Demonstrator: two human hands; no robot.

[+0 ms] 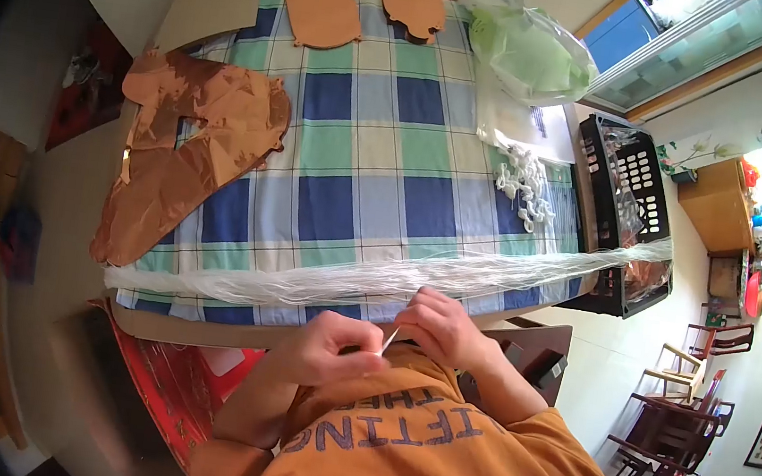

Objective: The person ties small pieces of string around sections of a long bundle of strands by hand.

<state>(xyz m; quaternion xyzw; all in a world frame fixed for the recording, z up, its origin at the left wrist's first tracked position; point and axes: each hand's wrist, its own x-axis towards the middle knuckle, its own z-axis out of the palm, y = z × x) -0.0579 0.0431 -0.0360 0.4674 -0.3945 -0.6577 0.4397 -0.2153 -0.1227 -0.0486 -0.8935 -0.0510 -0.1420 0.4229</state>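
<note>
Both hands are close together in front of the orange shirt, at the near edge of the bed. My left hand (334,351) is closed, with a small white item (389,340) at its fingertips, too small to identify. My right hand (448,328) has its fingers bent together close to the upper end of that item; what they hold, if anything, is hidden. Just beyond the hands, a long bundle of thin white strands (318,285) stretches across the checked cloth (338,204).
Shiny copper-coloured foil (192,153) lies at left, with orange cut-out shapes (322,2) and brown card (211,10) farther back. White small pieces (527,187), a green-white plastic bag (536,57) and a black basket (636,179) are on the right.
</note>
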